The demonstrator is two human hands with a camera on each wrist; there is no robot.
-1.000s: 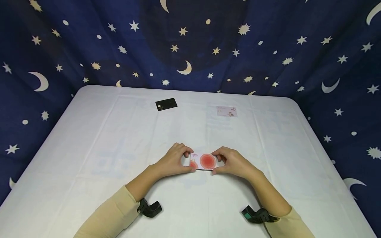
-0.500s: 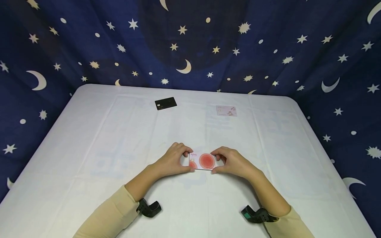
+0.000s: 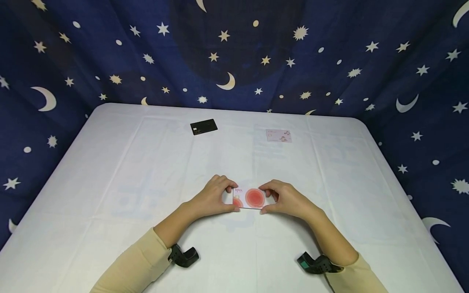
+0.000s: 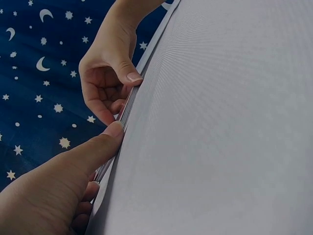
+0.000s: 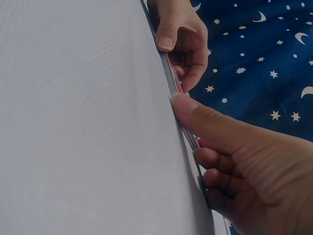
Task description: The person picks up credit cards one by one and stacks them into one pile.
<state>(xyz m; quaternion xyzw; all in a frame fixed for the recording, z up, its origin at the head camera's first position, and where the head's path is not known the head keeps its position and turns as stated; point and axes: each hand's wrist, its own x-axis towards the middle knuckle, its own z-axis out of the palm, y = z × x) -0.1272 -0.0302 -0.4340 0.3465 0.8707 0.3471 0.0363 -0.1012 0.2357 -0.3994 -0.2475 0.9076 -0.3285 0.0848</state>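
Observation:
A small stack of cards (image 3: 249,198) lies flat on the table near its middle. Its top card is white and pink with red circles and reads "april". Several layered edges of the stack (image 4: 128,108) show in the left wrist view. My left hand (image 3: 211,198) pinches the left end, thumb on the near edge and fingers on the far edge. At the opposite end, my right hand (image 3: 287,199) grips the stack in the same way, its thumb (image 5: 186,104) against the near side. The lower cards' faces are hidden.
A black card (image 3: 204,127) marked "VIP" lies at the back left of the white-covered table (image 3: 146,171). Farther right is a pale pink card (image 3: 278,136). Behind the table hangs a dark blue curtain (image 3: 165,57) with moons and stars.

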